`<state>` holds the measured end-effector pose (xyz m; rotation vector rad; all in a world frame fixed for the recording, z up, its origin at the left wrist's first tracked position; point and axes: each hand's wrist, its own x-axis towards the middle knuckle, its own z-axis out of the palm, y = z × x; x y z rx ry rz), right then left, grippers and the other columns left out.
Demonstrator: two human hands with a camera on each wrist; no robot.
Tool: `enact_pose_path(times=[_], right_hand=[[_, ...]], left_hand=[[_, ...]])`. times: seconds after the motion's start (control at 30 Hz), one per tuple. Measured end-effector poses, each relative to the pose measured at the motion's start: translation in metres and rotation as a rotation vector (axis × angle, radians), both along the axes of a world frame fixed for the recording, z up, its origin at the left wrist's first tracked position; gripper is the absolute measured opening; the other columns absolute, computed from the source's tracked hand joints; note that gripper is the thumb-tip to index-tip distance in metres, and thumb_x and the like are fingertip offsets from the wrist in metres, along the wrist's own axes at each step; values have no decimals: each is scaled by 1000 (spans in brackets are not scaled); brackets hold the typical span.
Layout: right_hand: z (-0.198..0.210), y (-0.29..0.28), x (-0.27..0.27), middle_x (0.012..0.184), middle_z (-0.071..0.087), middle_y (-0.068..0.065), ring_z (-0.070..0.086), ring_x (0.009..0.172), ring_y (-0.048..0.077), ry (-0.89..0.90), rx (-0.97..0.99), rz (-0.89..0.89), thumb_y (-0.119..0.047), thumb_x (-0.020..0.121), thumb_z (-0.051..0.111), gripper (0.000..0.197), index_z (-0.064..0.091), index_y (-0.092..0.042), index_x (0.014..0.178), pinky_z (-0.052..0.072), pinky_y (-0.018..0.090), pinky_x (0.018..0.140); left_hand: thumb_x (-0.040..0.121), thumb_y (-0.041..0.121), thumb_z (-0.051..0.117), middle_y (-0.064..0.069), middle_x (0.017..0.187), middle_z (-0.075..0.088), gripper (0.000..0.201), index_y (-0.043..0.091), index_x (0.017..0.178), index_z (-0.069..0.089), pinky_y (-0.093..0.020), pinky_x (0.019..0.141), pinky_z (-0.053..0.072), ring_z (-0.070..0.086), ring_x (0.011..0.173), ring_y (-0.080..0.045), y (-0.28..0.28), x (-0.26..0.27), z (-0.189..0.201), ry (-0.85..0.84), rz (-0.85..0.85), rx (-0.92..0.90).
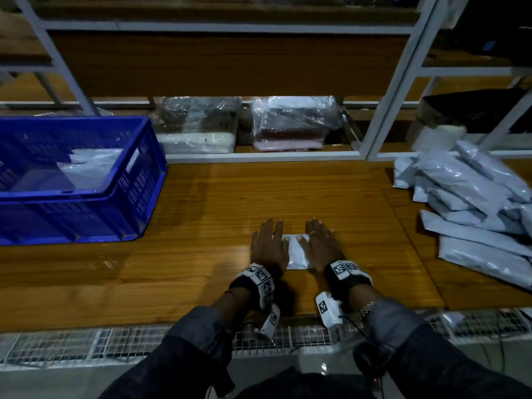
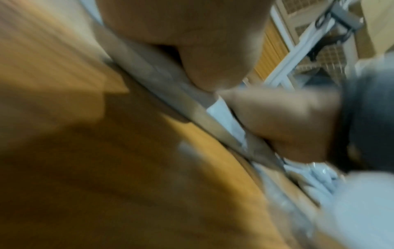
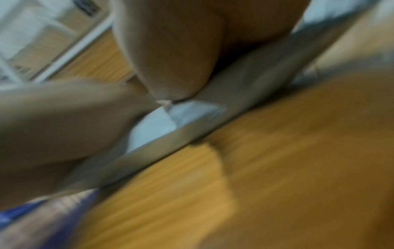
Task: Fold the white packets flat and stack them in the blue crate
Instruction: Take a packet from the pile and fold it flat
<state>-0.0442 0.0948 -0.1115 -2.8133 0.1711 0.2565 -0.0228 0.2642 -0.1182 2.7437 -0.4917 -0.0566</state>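
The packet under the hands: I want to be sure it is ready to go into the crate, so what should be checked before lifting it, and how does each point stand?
1. Folded packet lies flat on the wooden table: ok.
2. Left hand and right hand both press it, fingers straight: ok.
3. Creases hold once pressure is released: cannot tell.
4. Grip on the packet for lifting: not ok, neither hand is curled round it yet.
5. Blue crate has room; white packets in the crate cover only part of the floor: ok.
6. More work waits in the unfolded pile on the right: ok.
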Motion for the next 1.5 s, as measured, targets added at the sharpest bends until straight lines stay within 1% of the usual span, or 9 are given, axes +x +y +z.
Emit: enact_pose_path(times=[0.1, 0.33, 0.5, 0.73, 0.93, 1.13, 1.23, 1.37, 1.5], right_hand=[[-7, -17, -6, 169, -1, 4, -3, 156, 19, 3, 92, -28, -54, 106, 24, 71, 7, -12, 161, -5, 40, 125], [-10, -4, -11, 169, -1, 4, -4, 156, 19, -63, 79, -94, -51, 107, 21, 69, 4, -11, 161, -4, 42, 126], [-4, -3, -7, 170, -1, 3, -3, 156, 20, 5, 26, -91, -55, 105, 18, 73, 4, -11, 161, -3, 43, 125], [5, 21, -1, 170, 0, 4, -5, 156, 20, 48, -57, -6, -54, 106, 14, 72, 5, -10, 161, -4, 48, 125], [-2, 26, -6, 169, 4, 5, 0, 156, 19, 26, -104, -25, -52, 106, 14, 70, 7, -10, 161, -6, 48, 124], [6, 20, -5, 169, -2, 3, -4, 156, 19, 89, -24, 9, -56, 105, 10, 71, 5, -13, 161, -10, 49, 124], [21, 6, -11, 169, -9, 0, -12, 155, 18, 105, 141, 58, -61, 104, 15, 71, 4, -21, 162, -14, 50, 122], [34, -11, -38, 169, -8, -1, -12, 154, 16, 118, 196, 236, -60, 104, 29, 74, 4, -23, 162, -9, 44, 124], [15, -18, -53, 168, -9, -6, -12, 154, 14, 65, 112, 307, -58, 97, 50, 88, -2, -26, 162, -3, 48, 125]], left_hand=[[102, 42, 29, -23, 149, 48, 60, 11, 147, 51, -62, 106, 41, 48, 136, -41, 8, -2, -11, -46, 8, -78], [109, 46, 16, -36, 140, 51, 64, 10, 143, 56, -69, 94, 44, 53, 127, -53, 4, 8, -22, -14, 26, -82], [104, 44, 30, -35, 147, 44, 58, 11, 147, 51, -67, 107, 35, 45, 135, -51, 0, 5, -6, 4, 14, -23], [105, 45, 16, -26, 137, 58, 73, -8, 137, 55, -63, 102, 44, 58, 126, -42, -8, 11, -3, -6, 25, 87], [98, 35, 33, -23, 137, 60, 61, -5, 135, 59, -61, 102, 44, 59, 126, -39, -8, 6, -11, 43, -17, 108], [109, 41, 17, -10, 169, 8, 64, 6, 161, 6, -50, 124, 2, 6, 156, -28, -3, 10, 2, 97, -43, 173], [109, 45, 20, -6, 169, -4, 66, 9, 161, -1, -48, 125, -5, -6, 156, -23, 12, 6, 14, 169, -119, 63], [107, 48, 33, 0, 168, -3, 72, 13, 161, 2, -32, 123, -9, -9, 152, -9, 46, -13, 20, 197, -243, -164], [89, 74, 22, 3, 160, -16, 92, 17, 154, -10, -31, 123, -9, -15, 148, -10, 65, -22, 17, 145, -432, 31]])
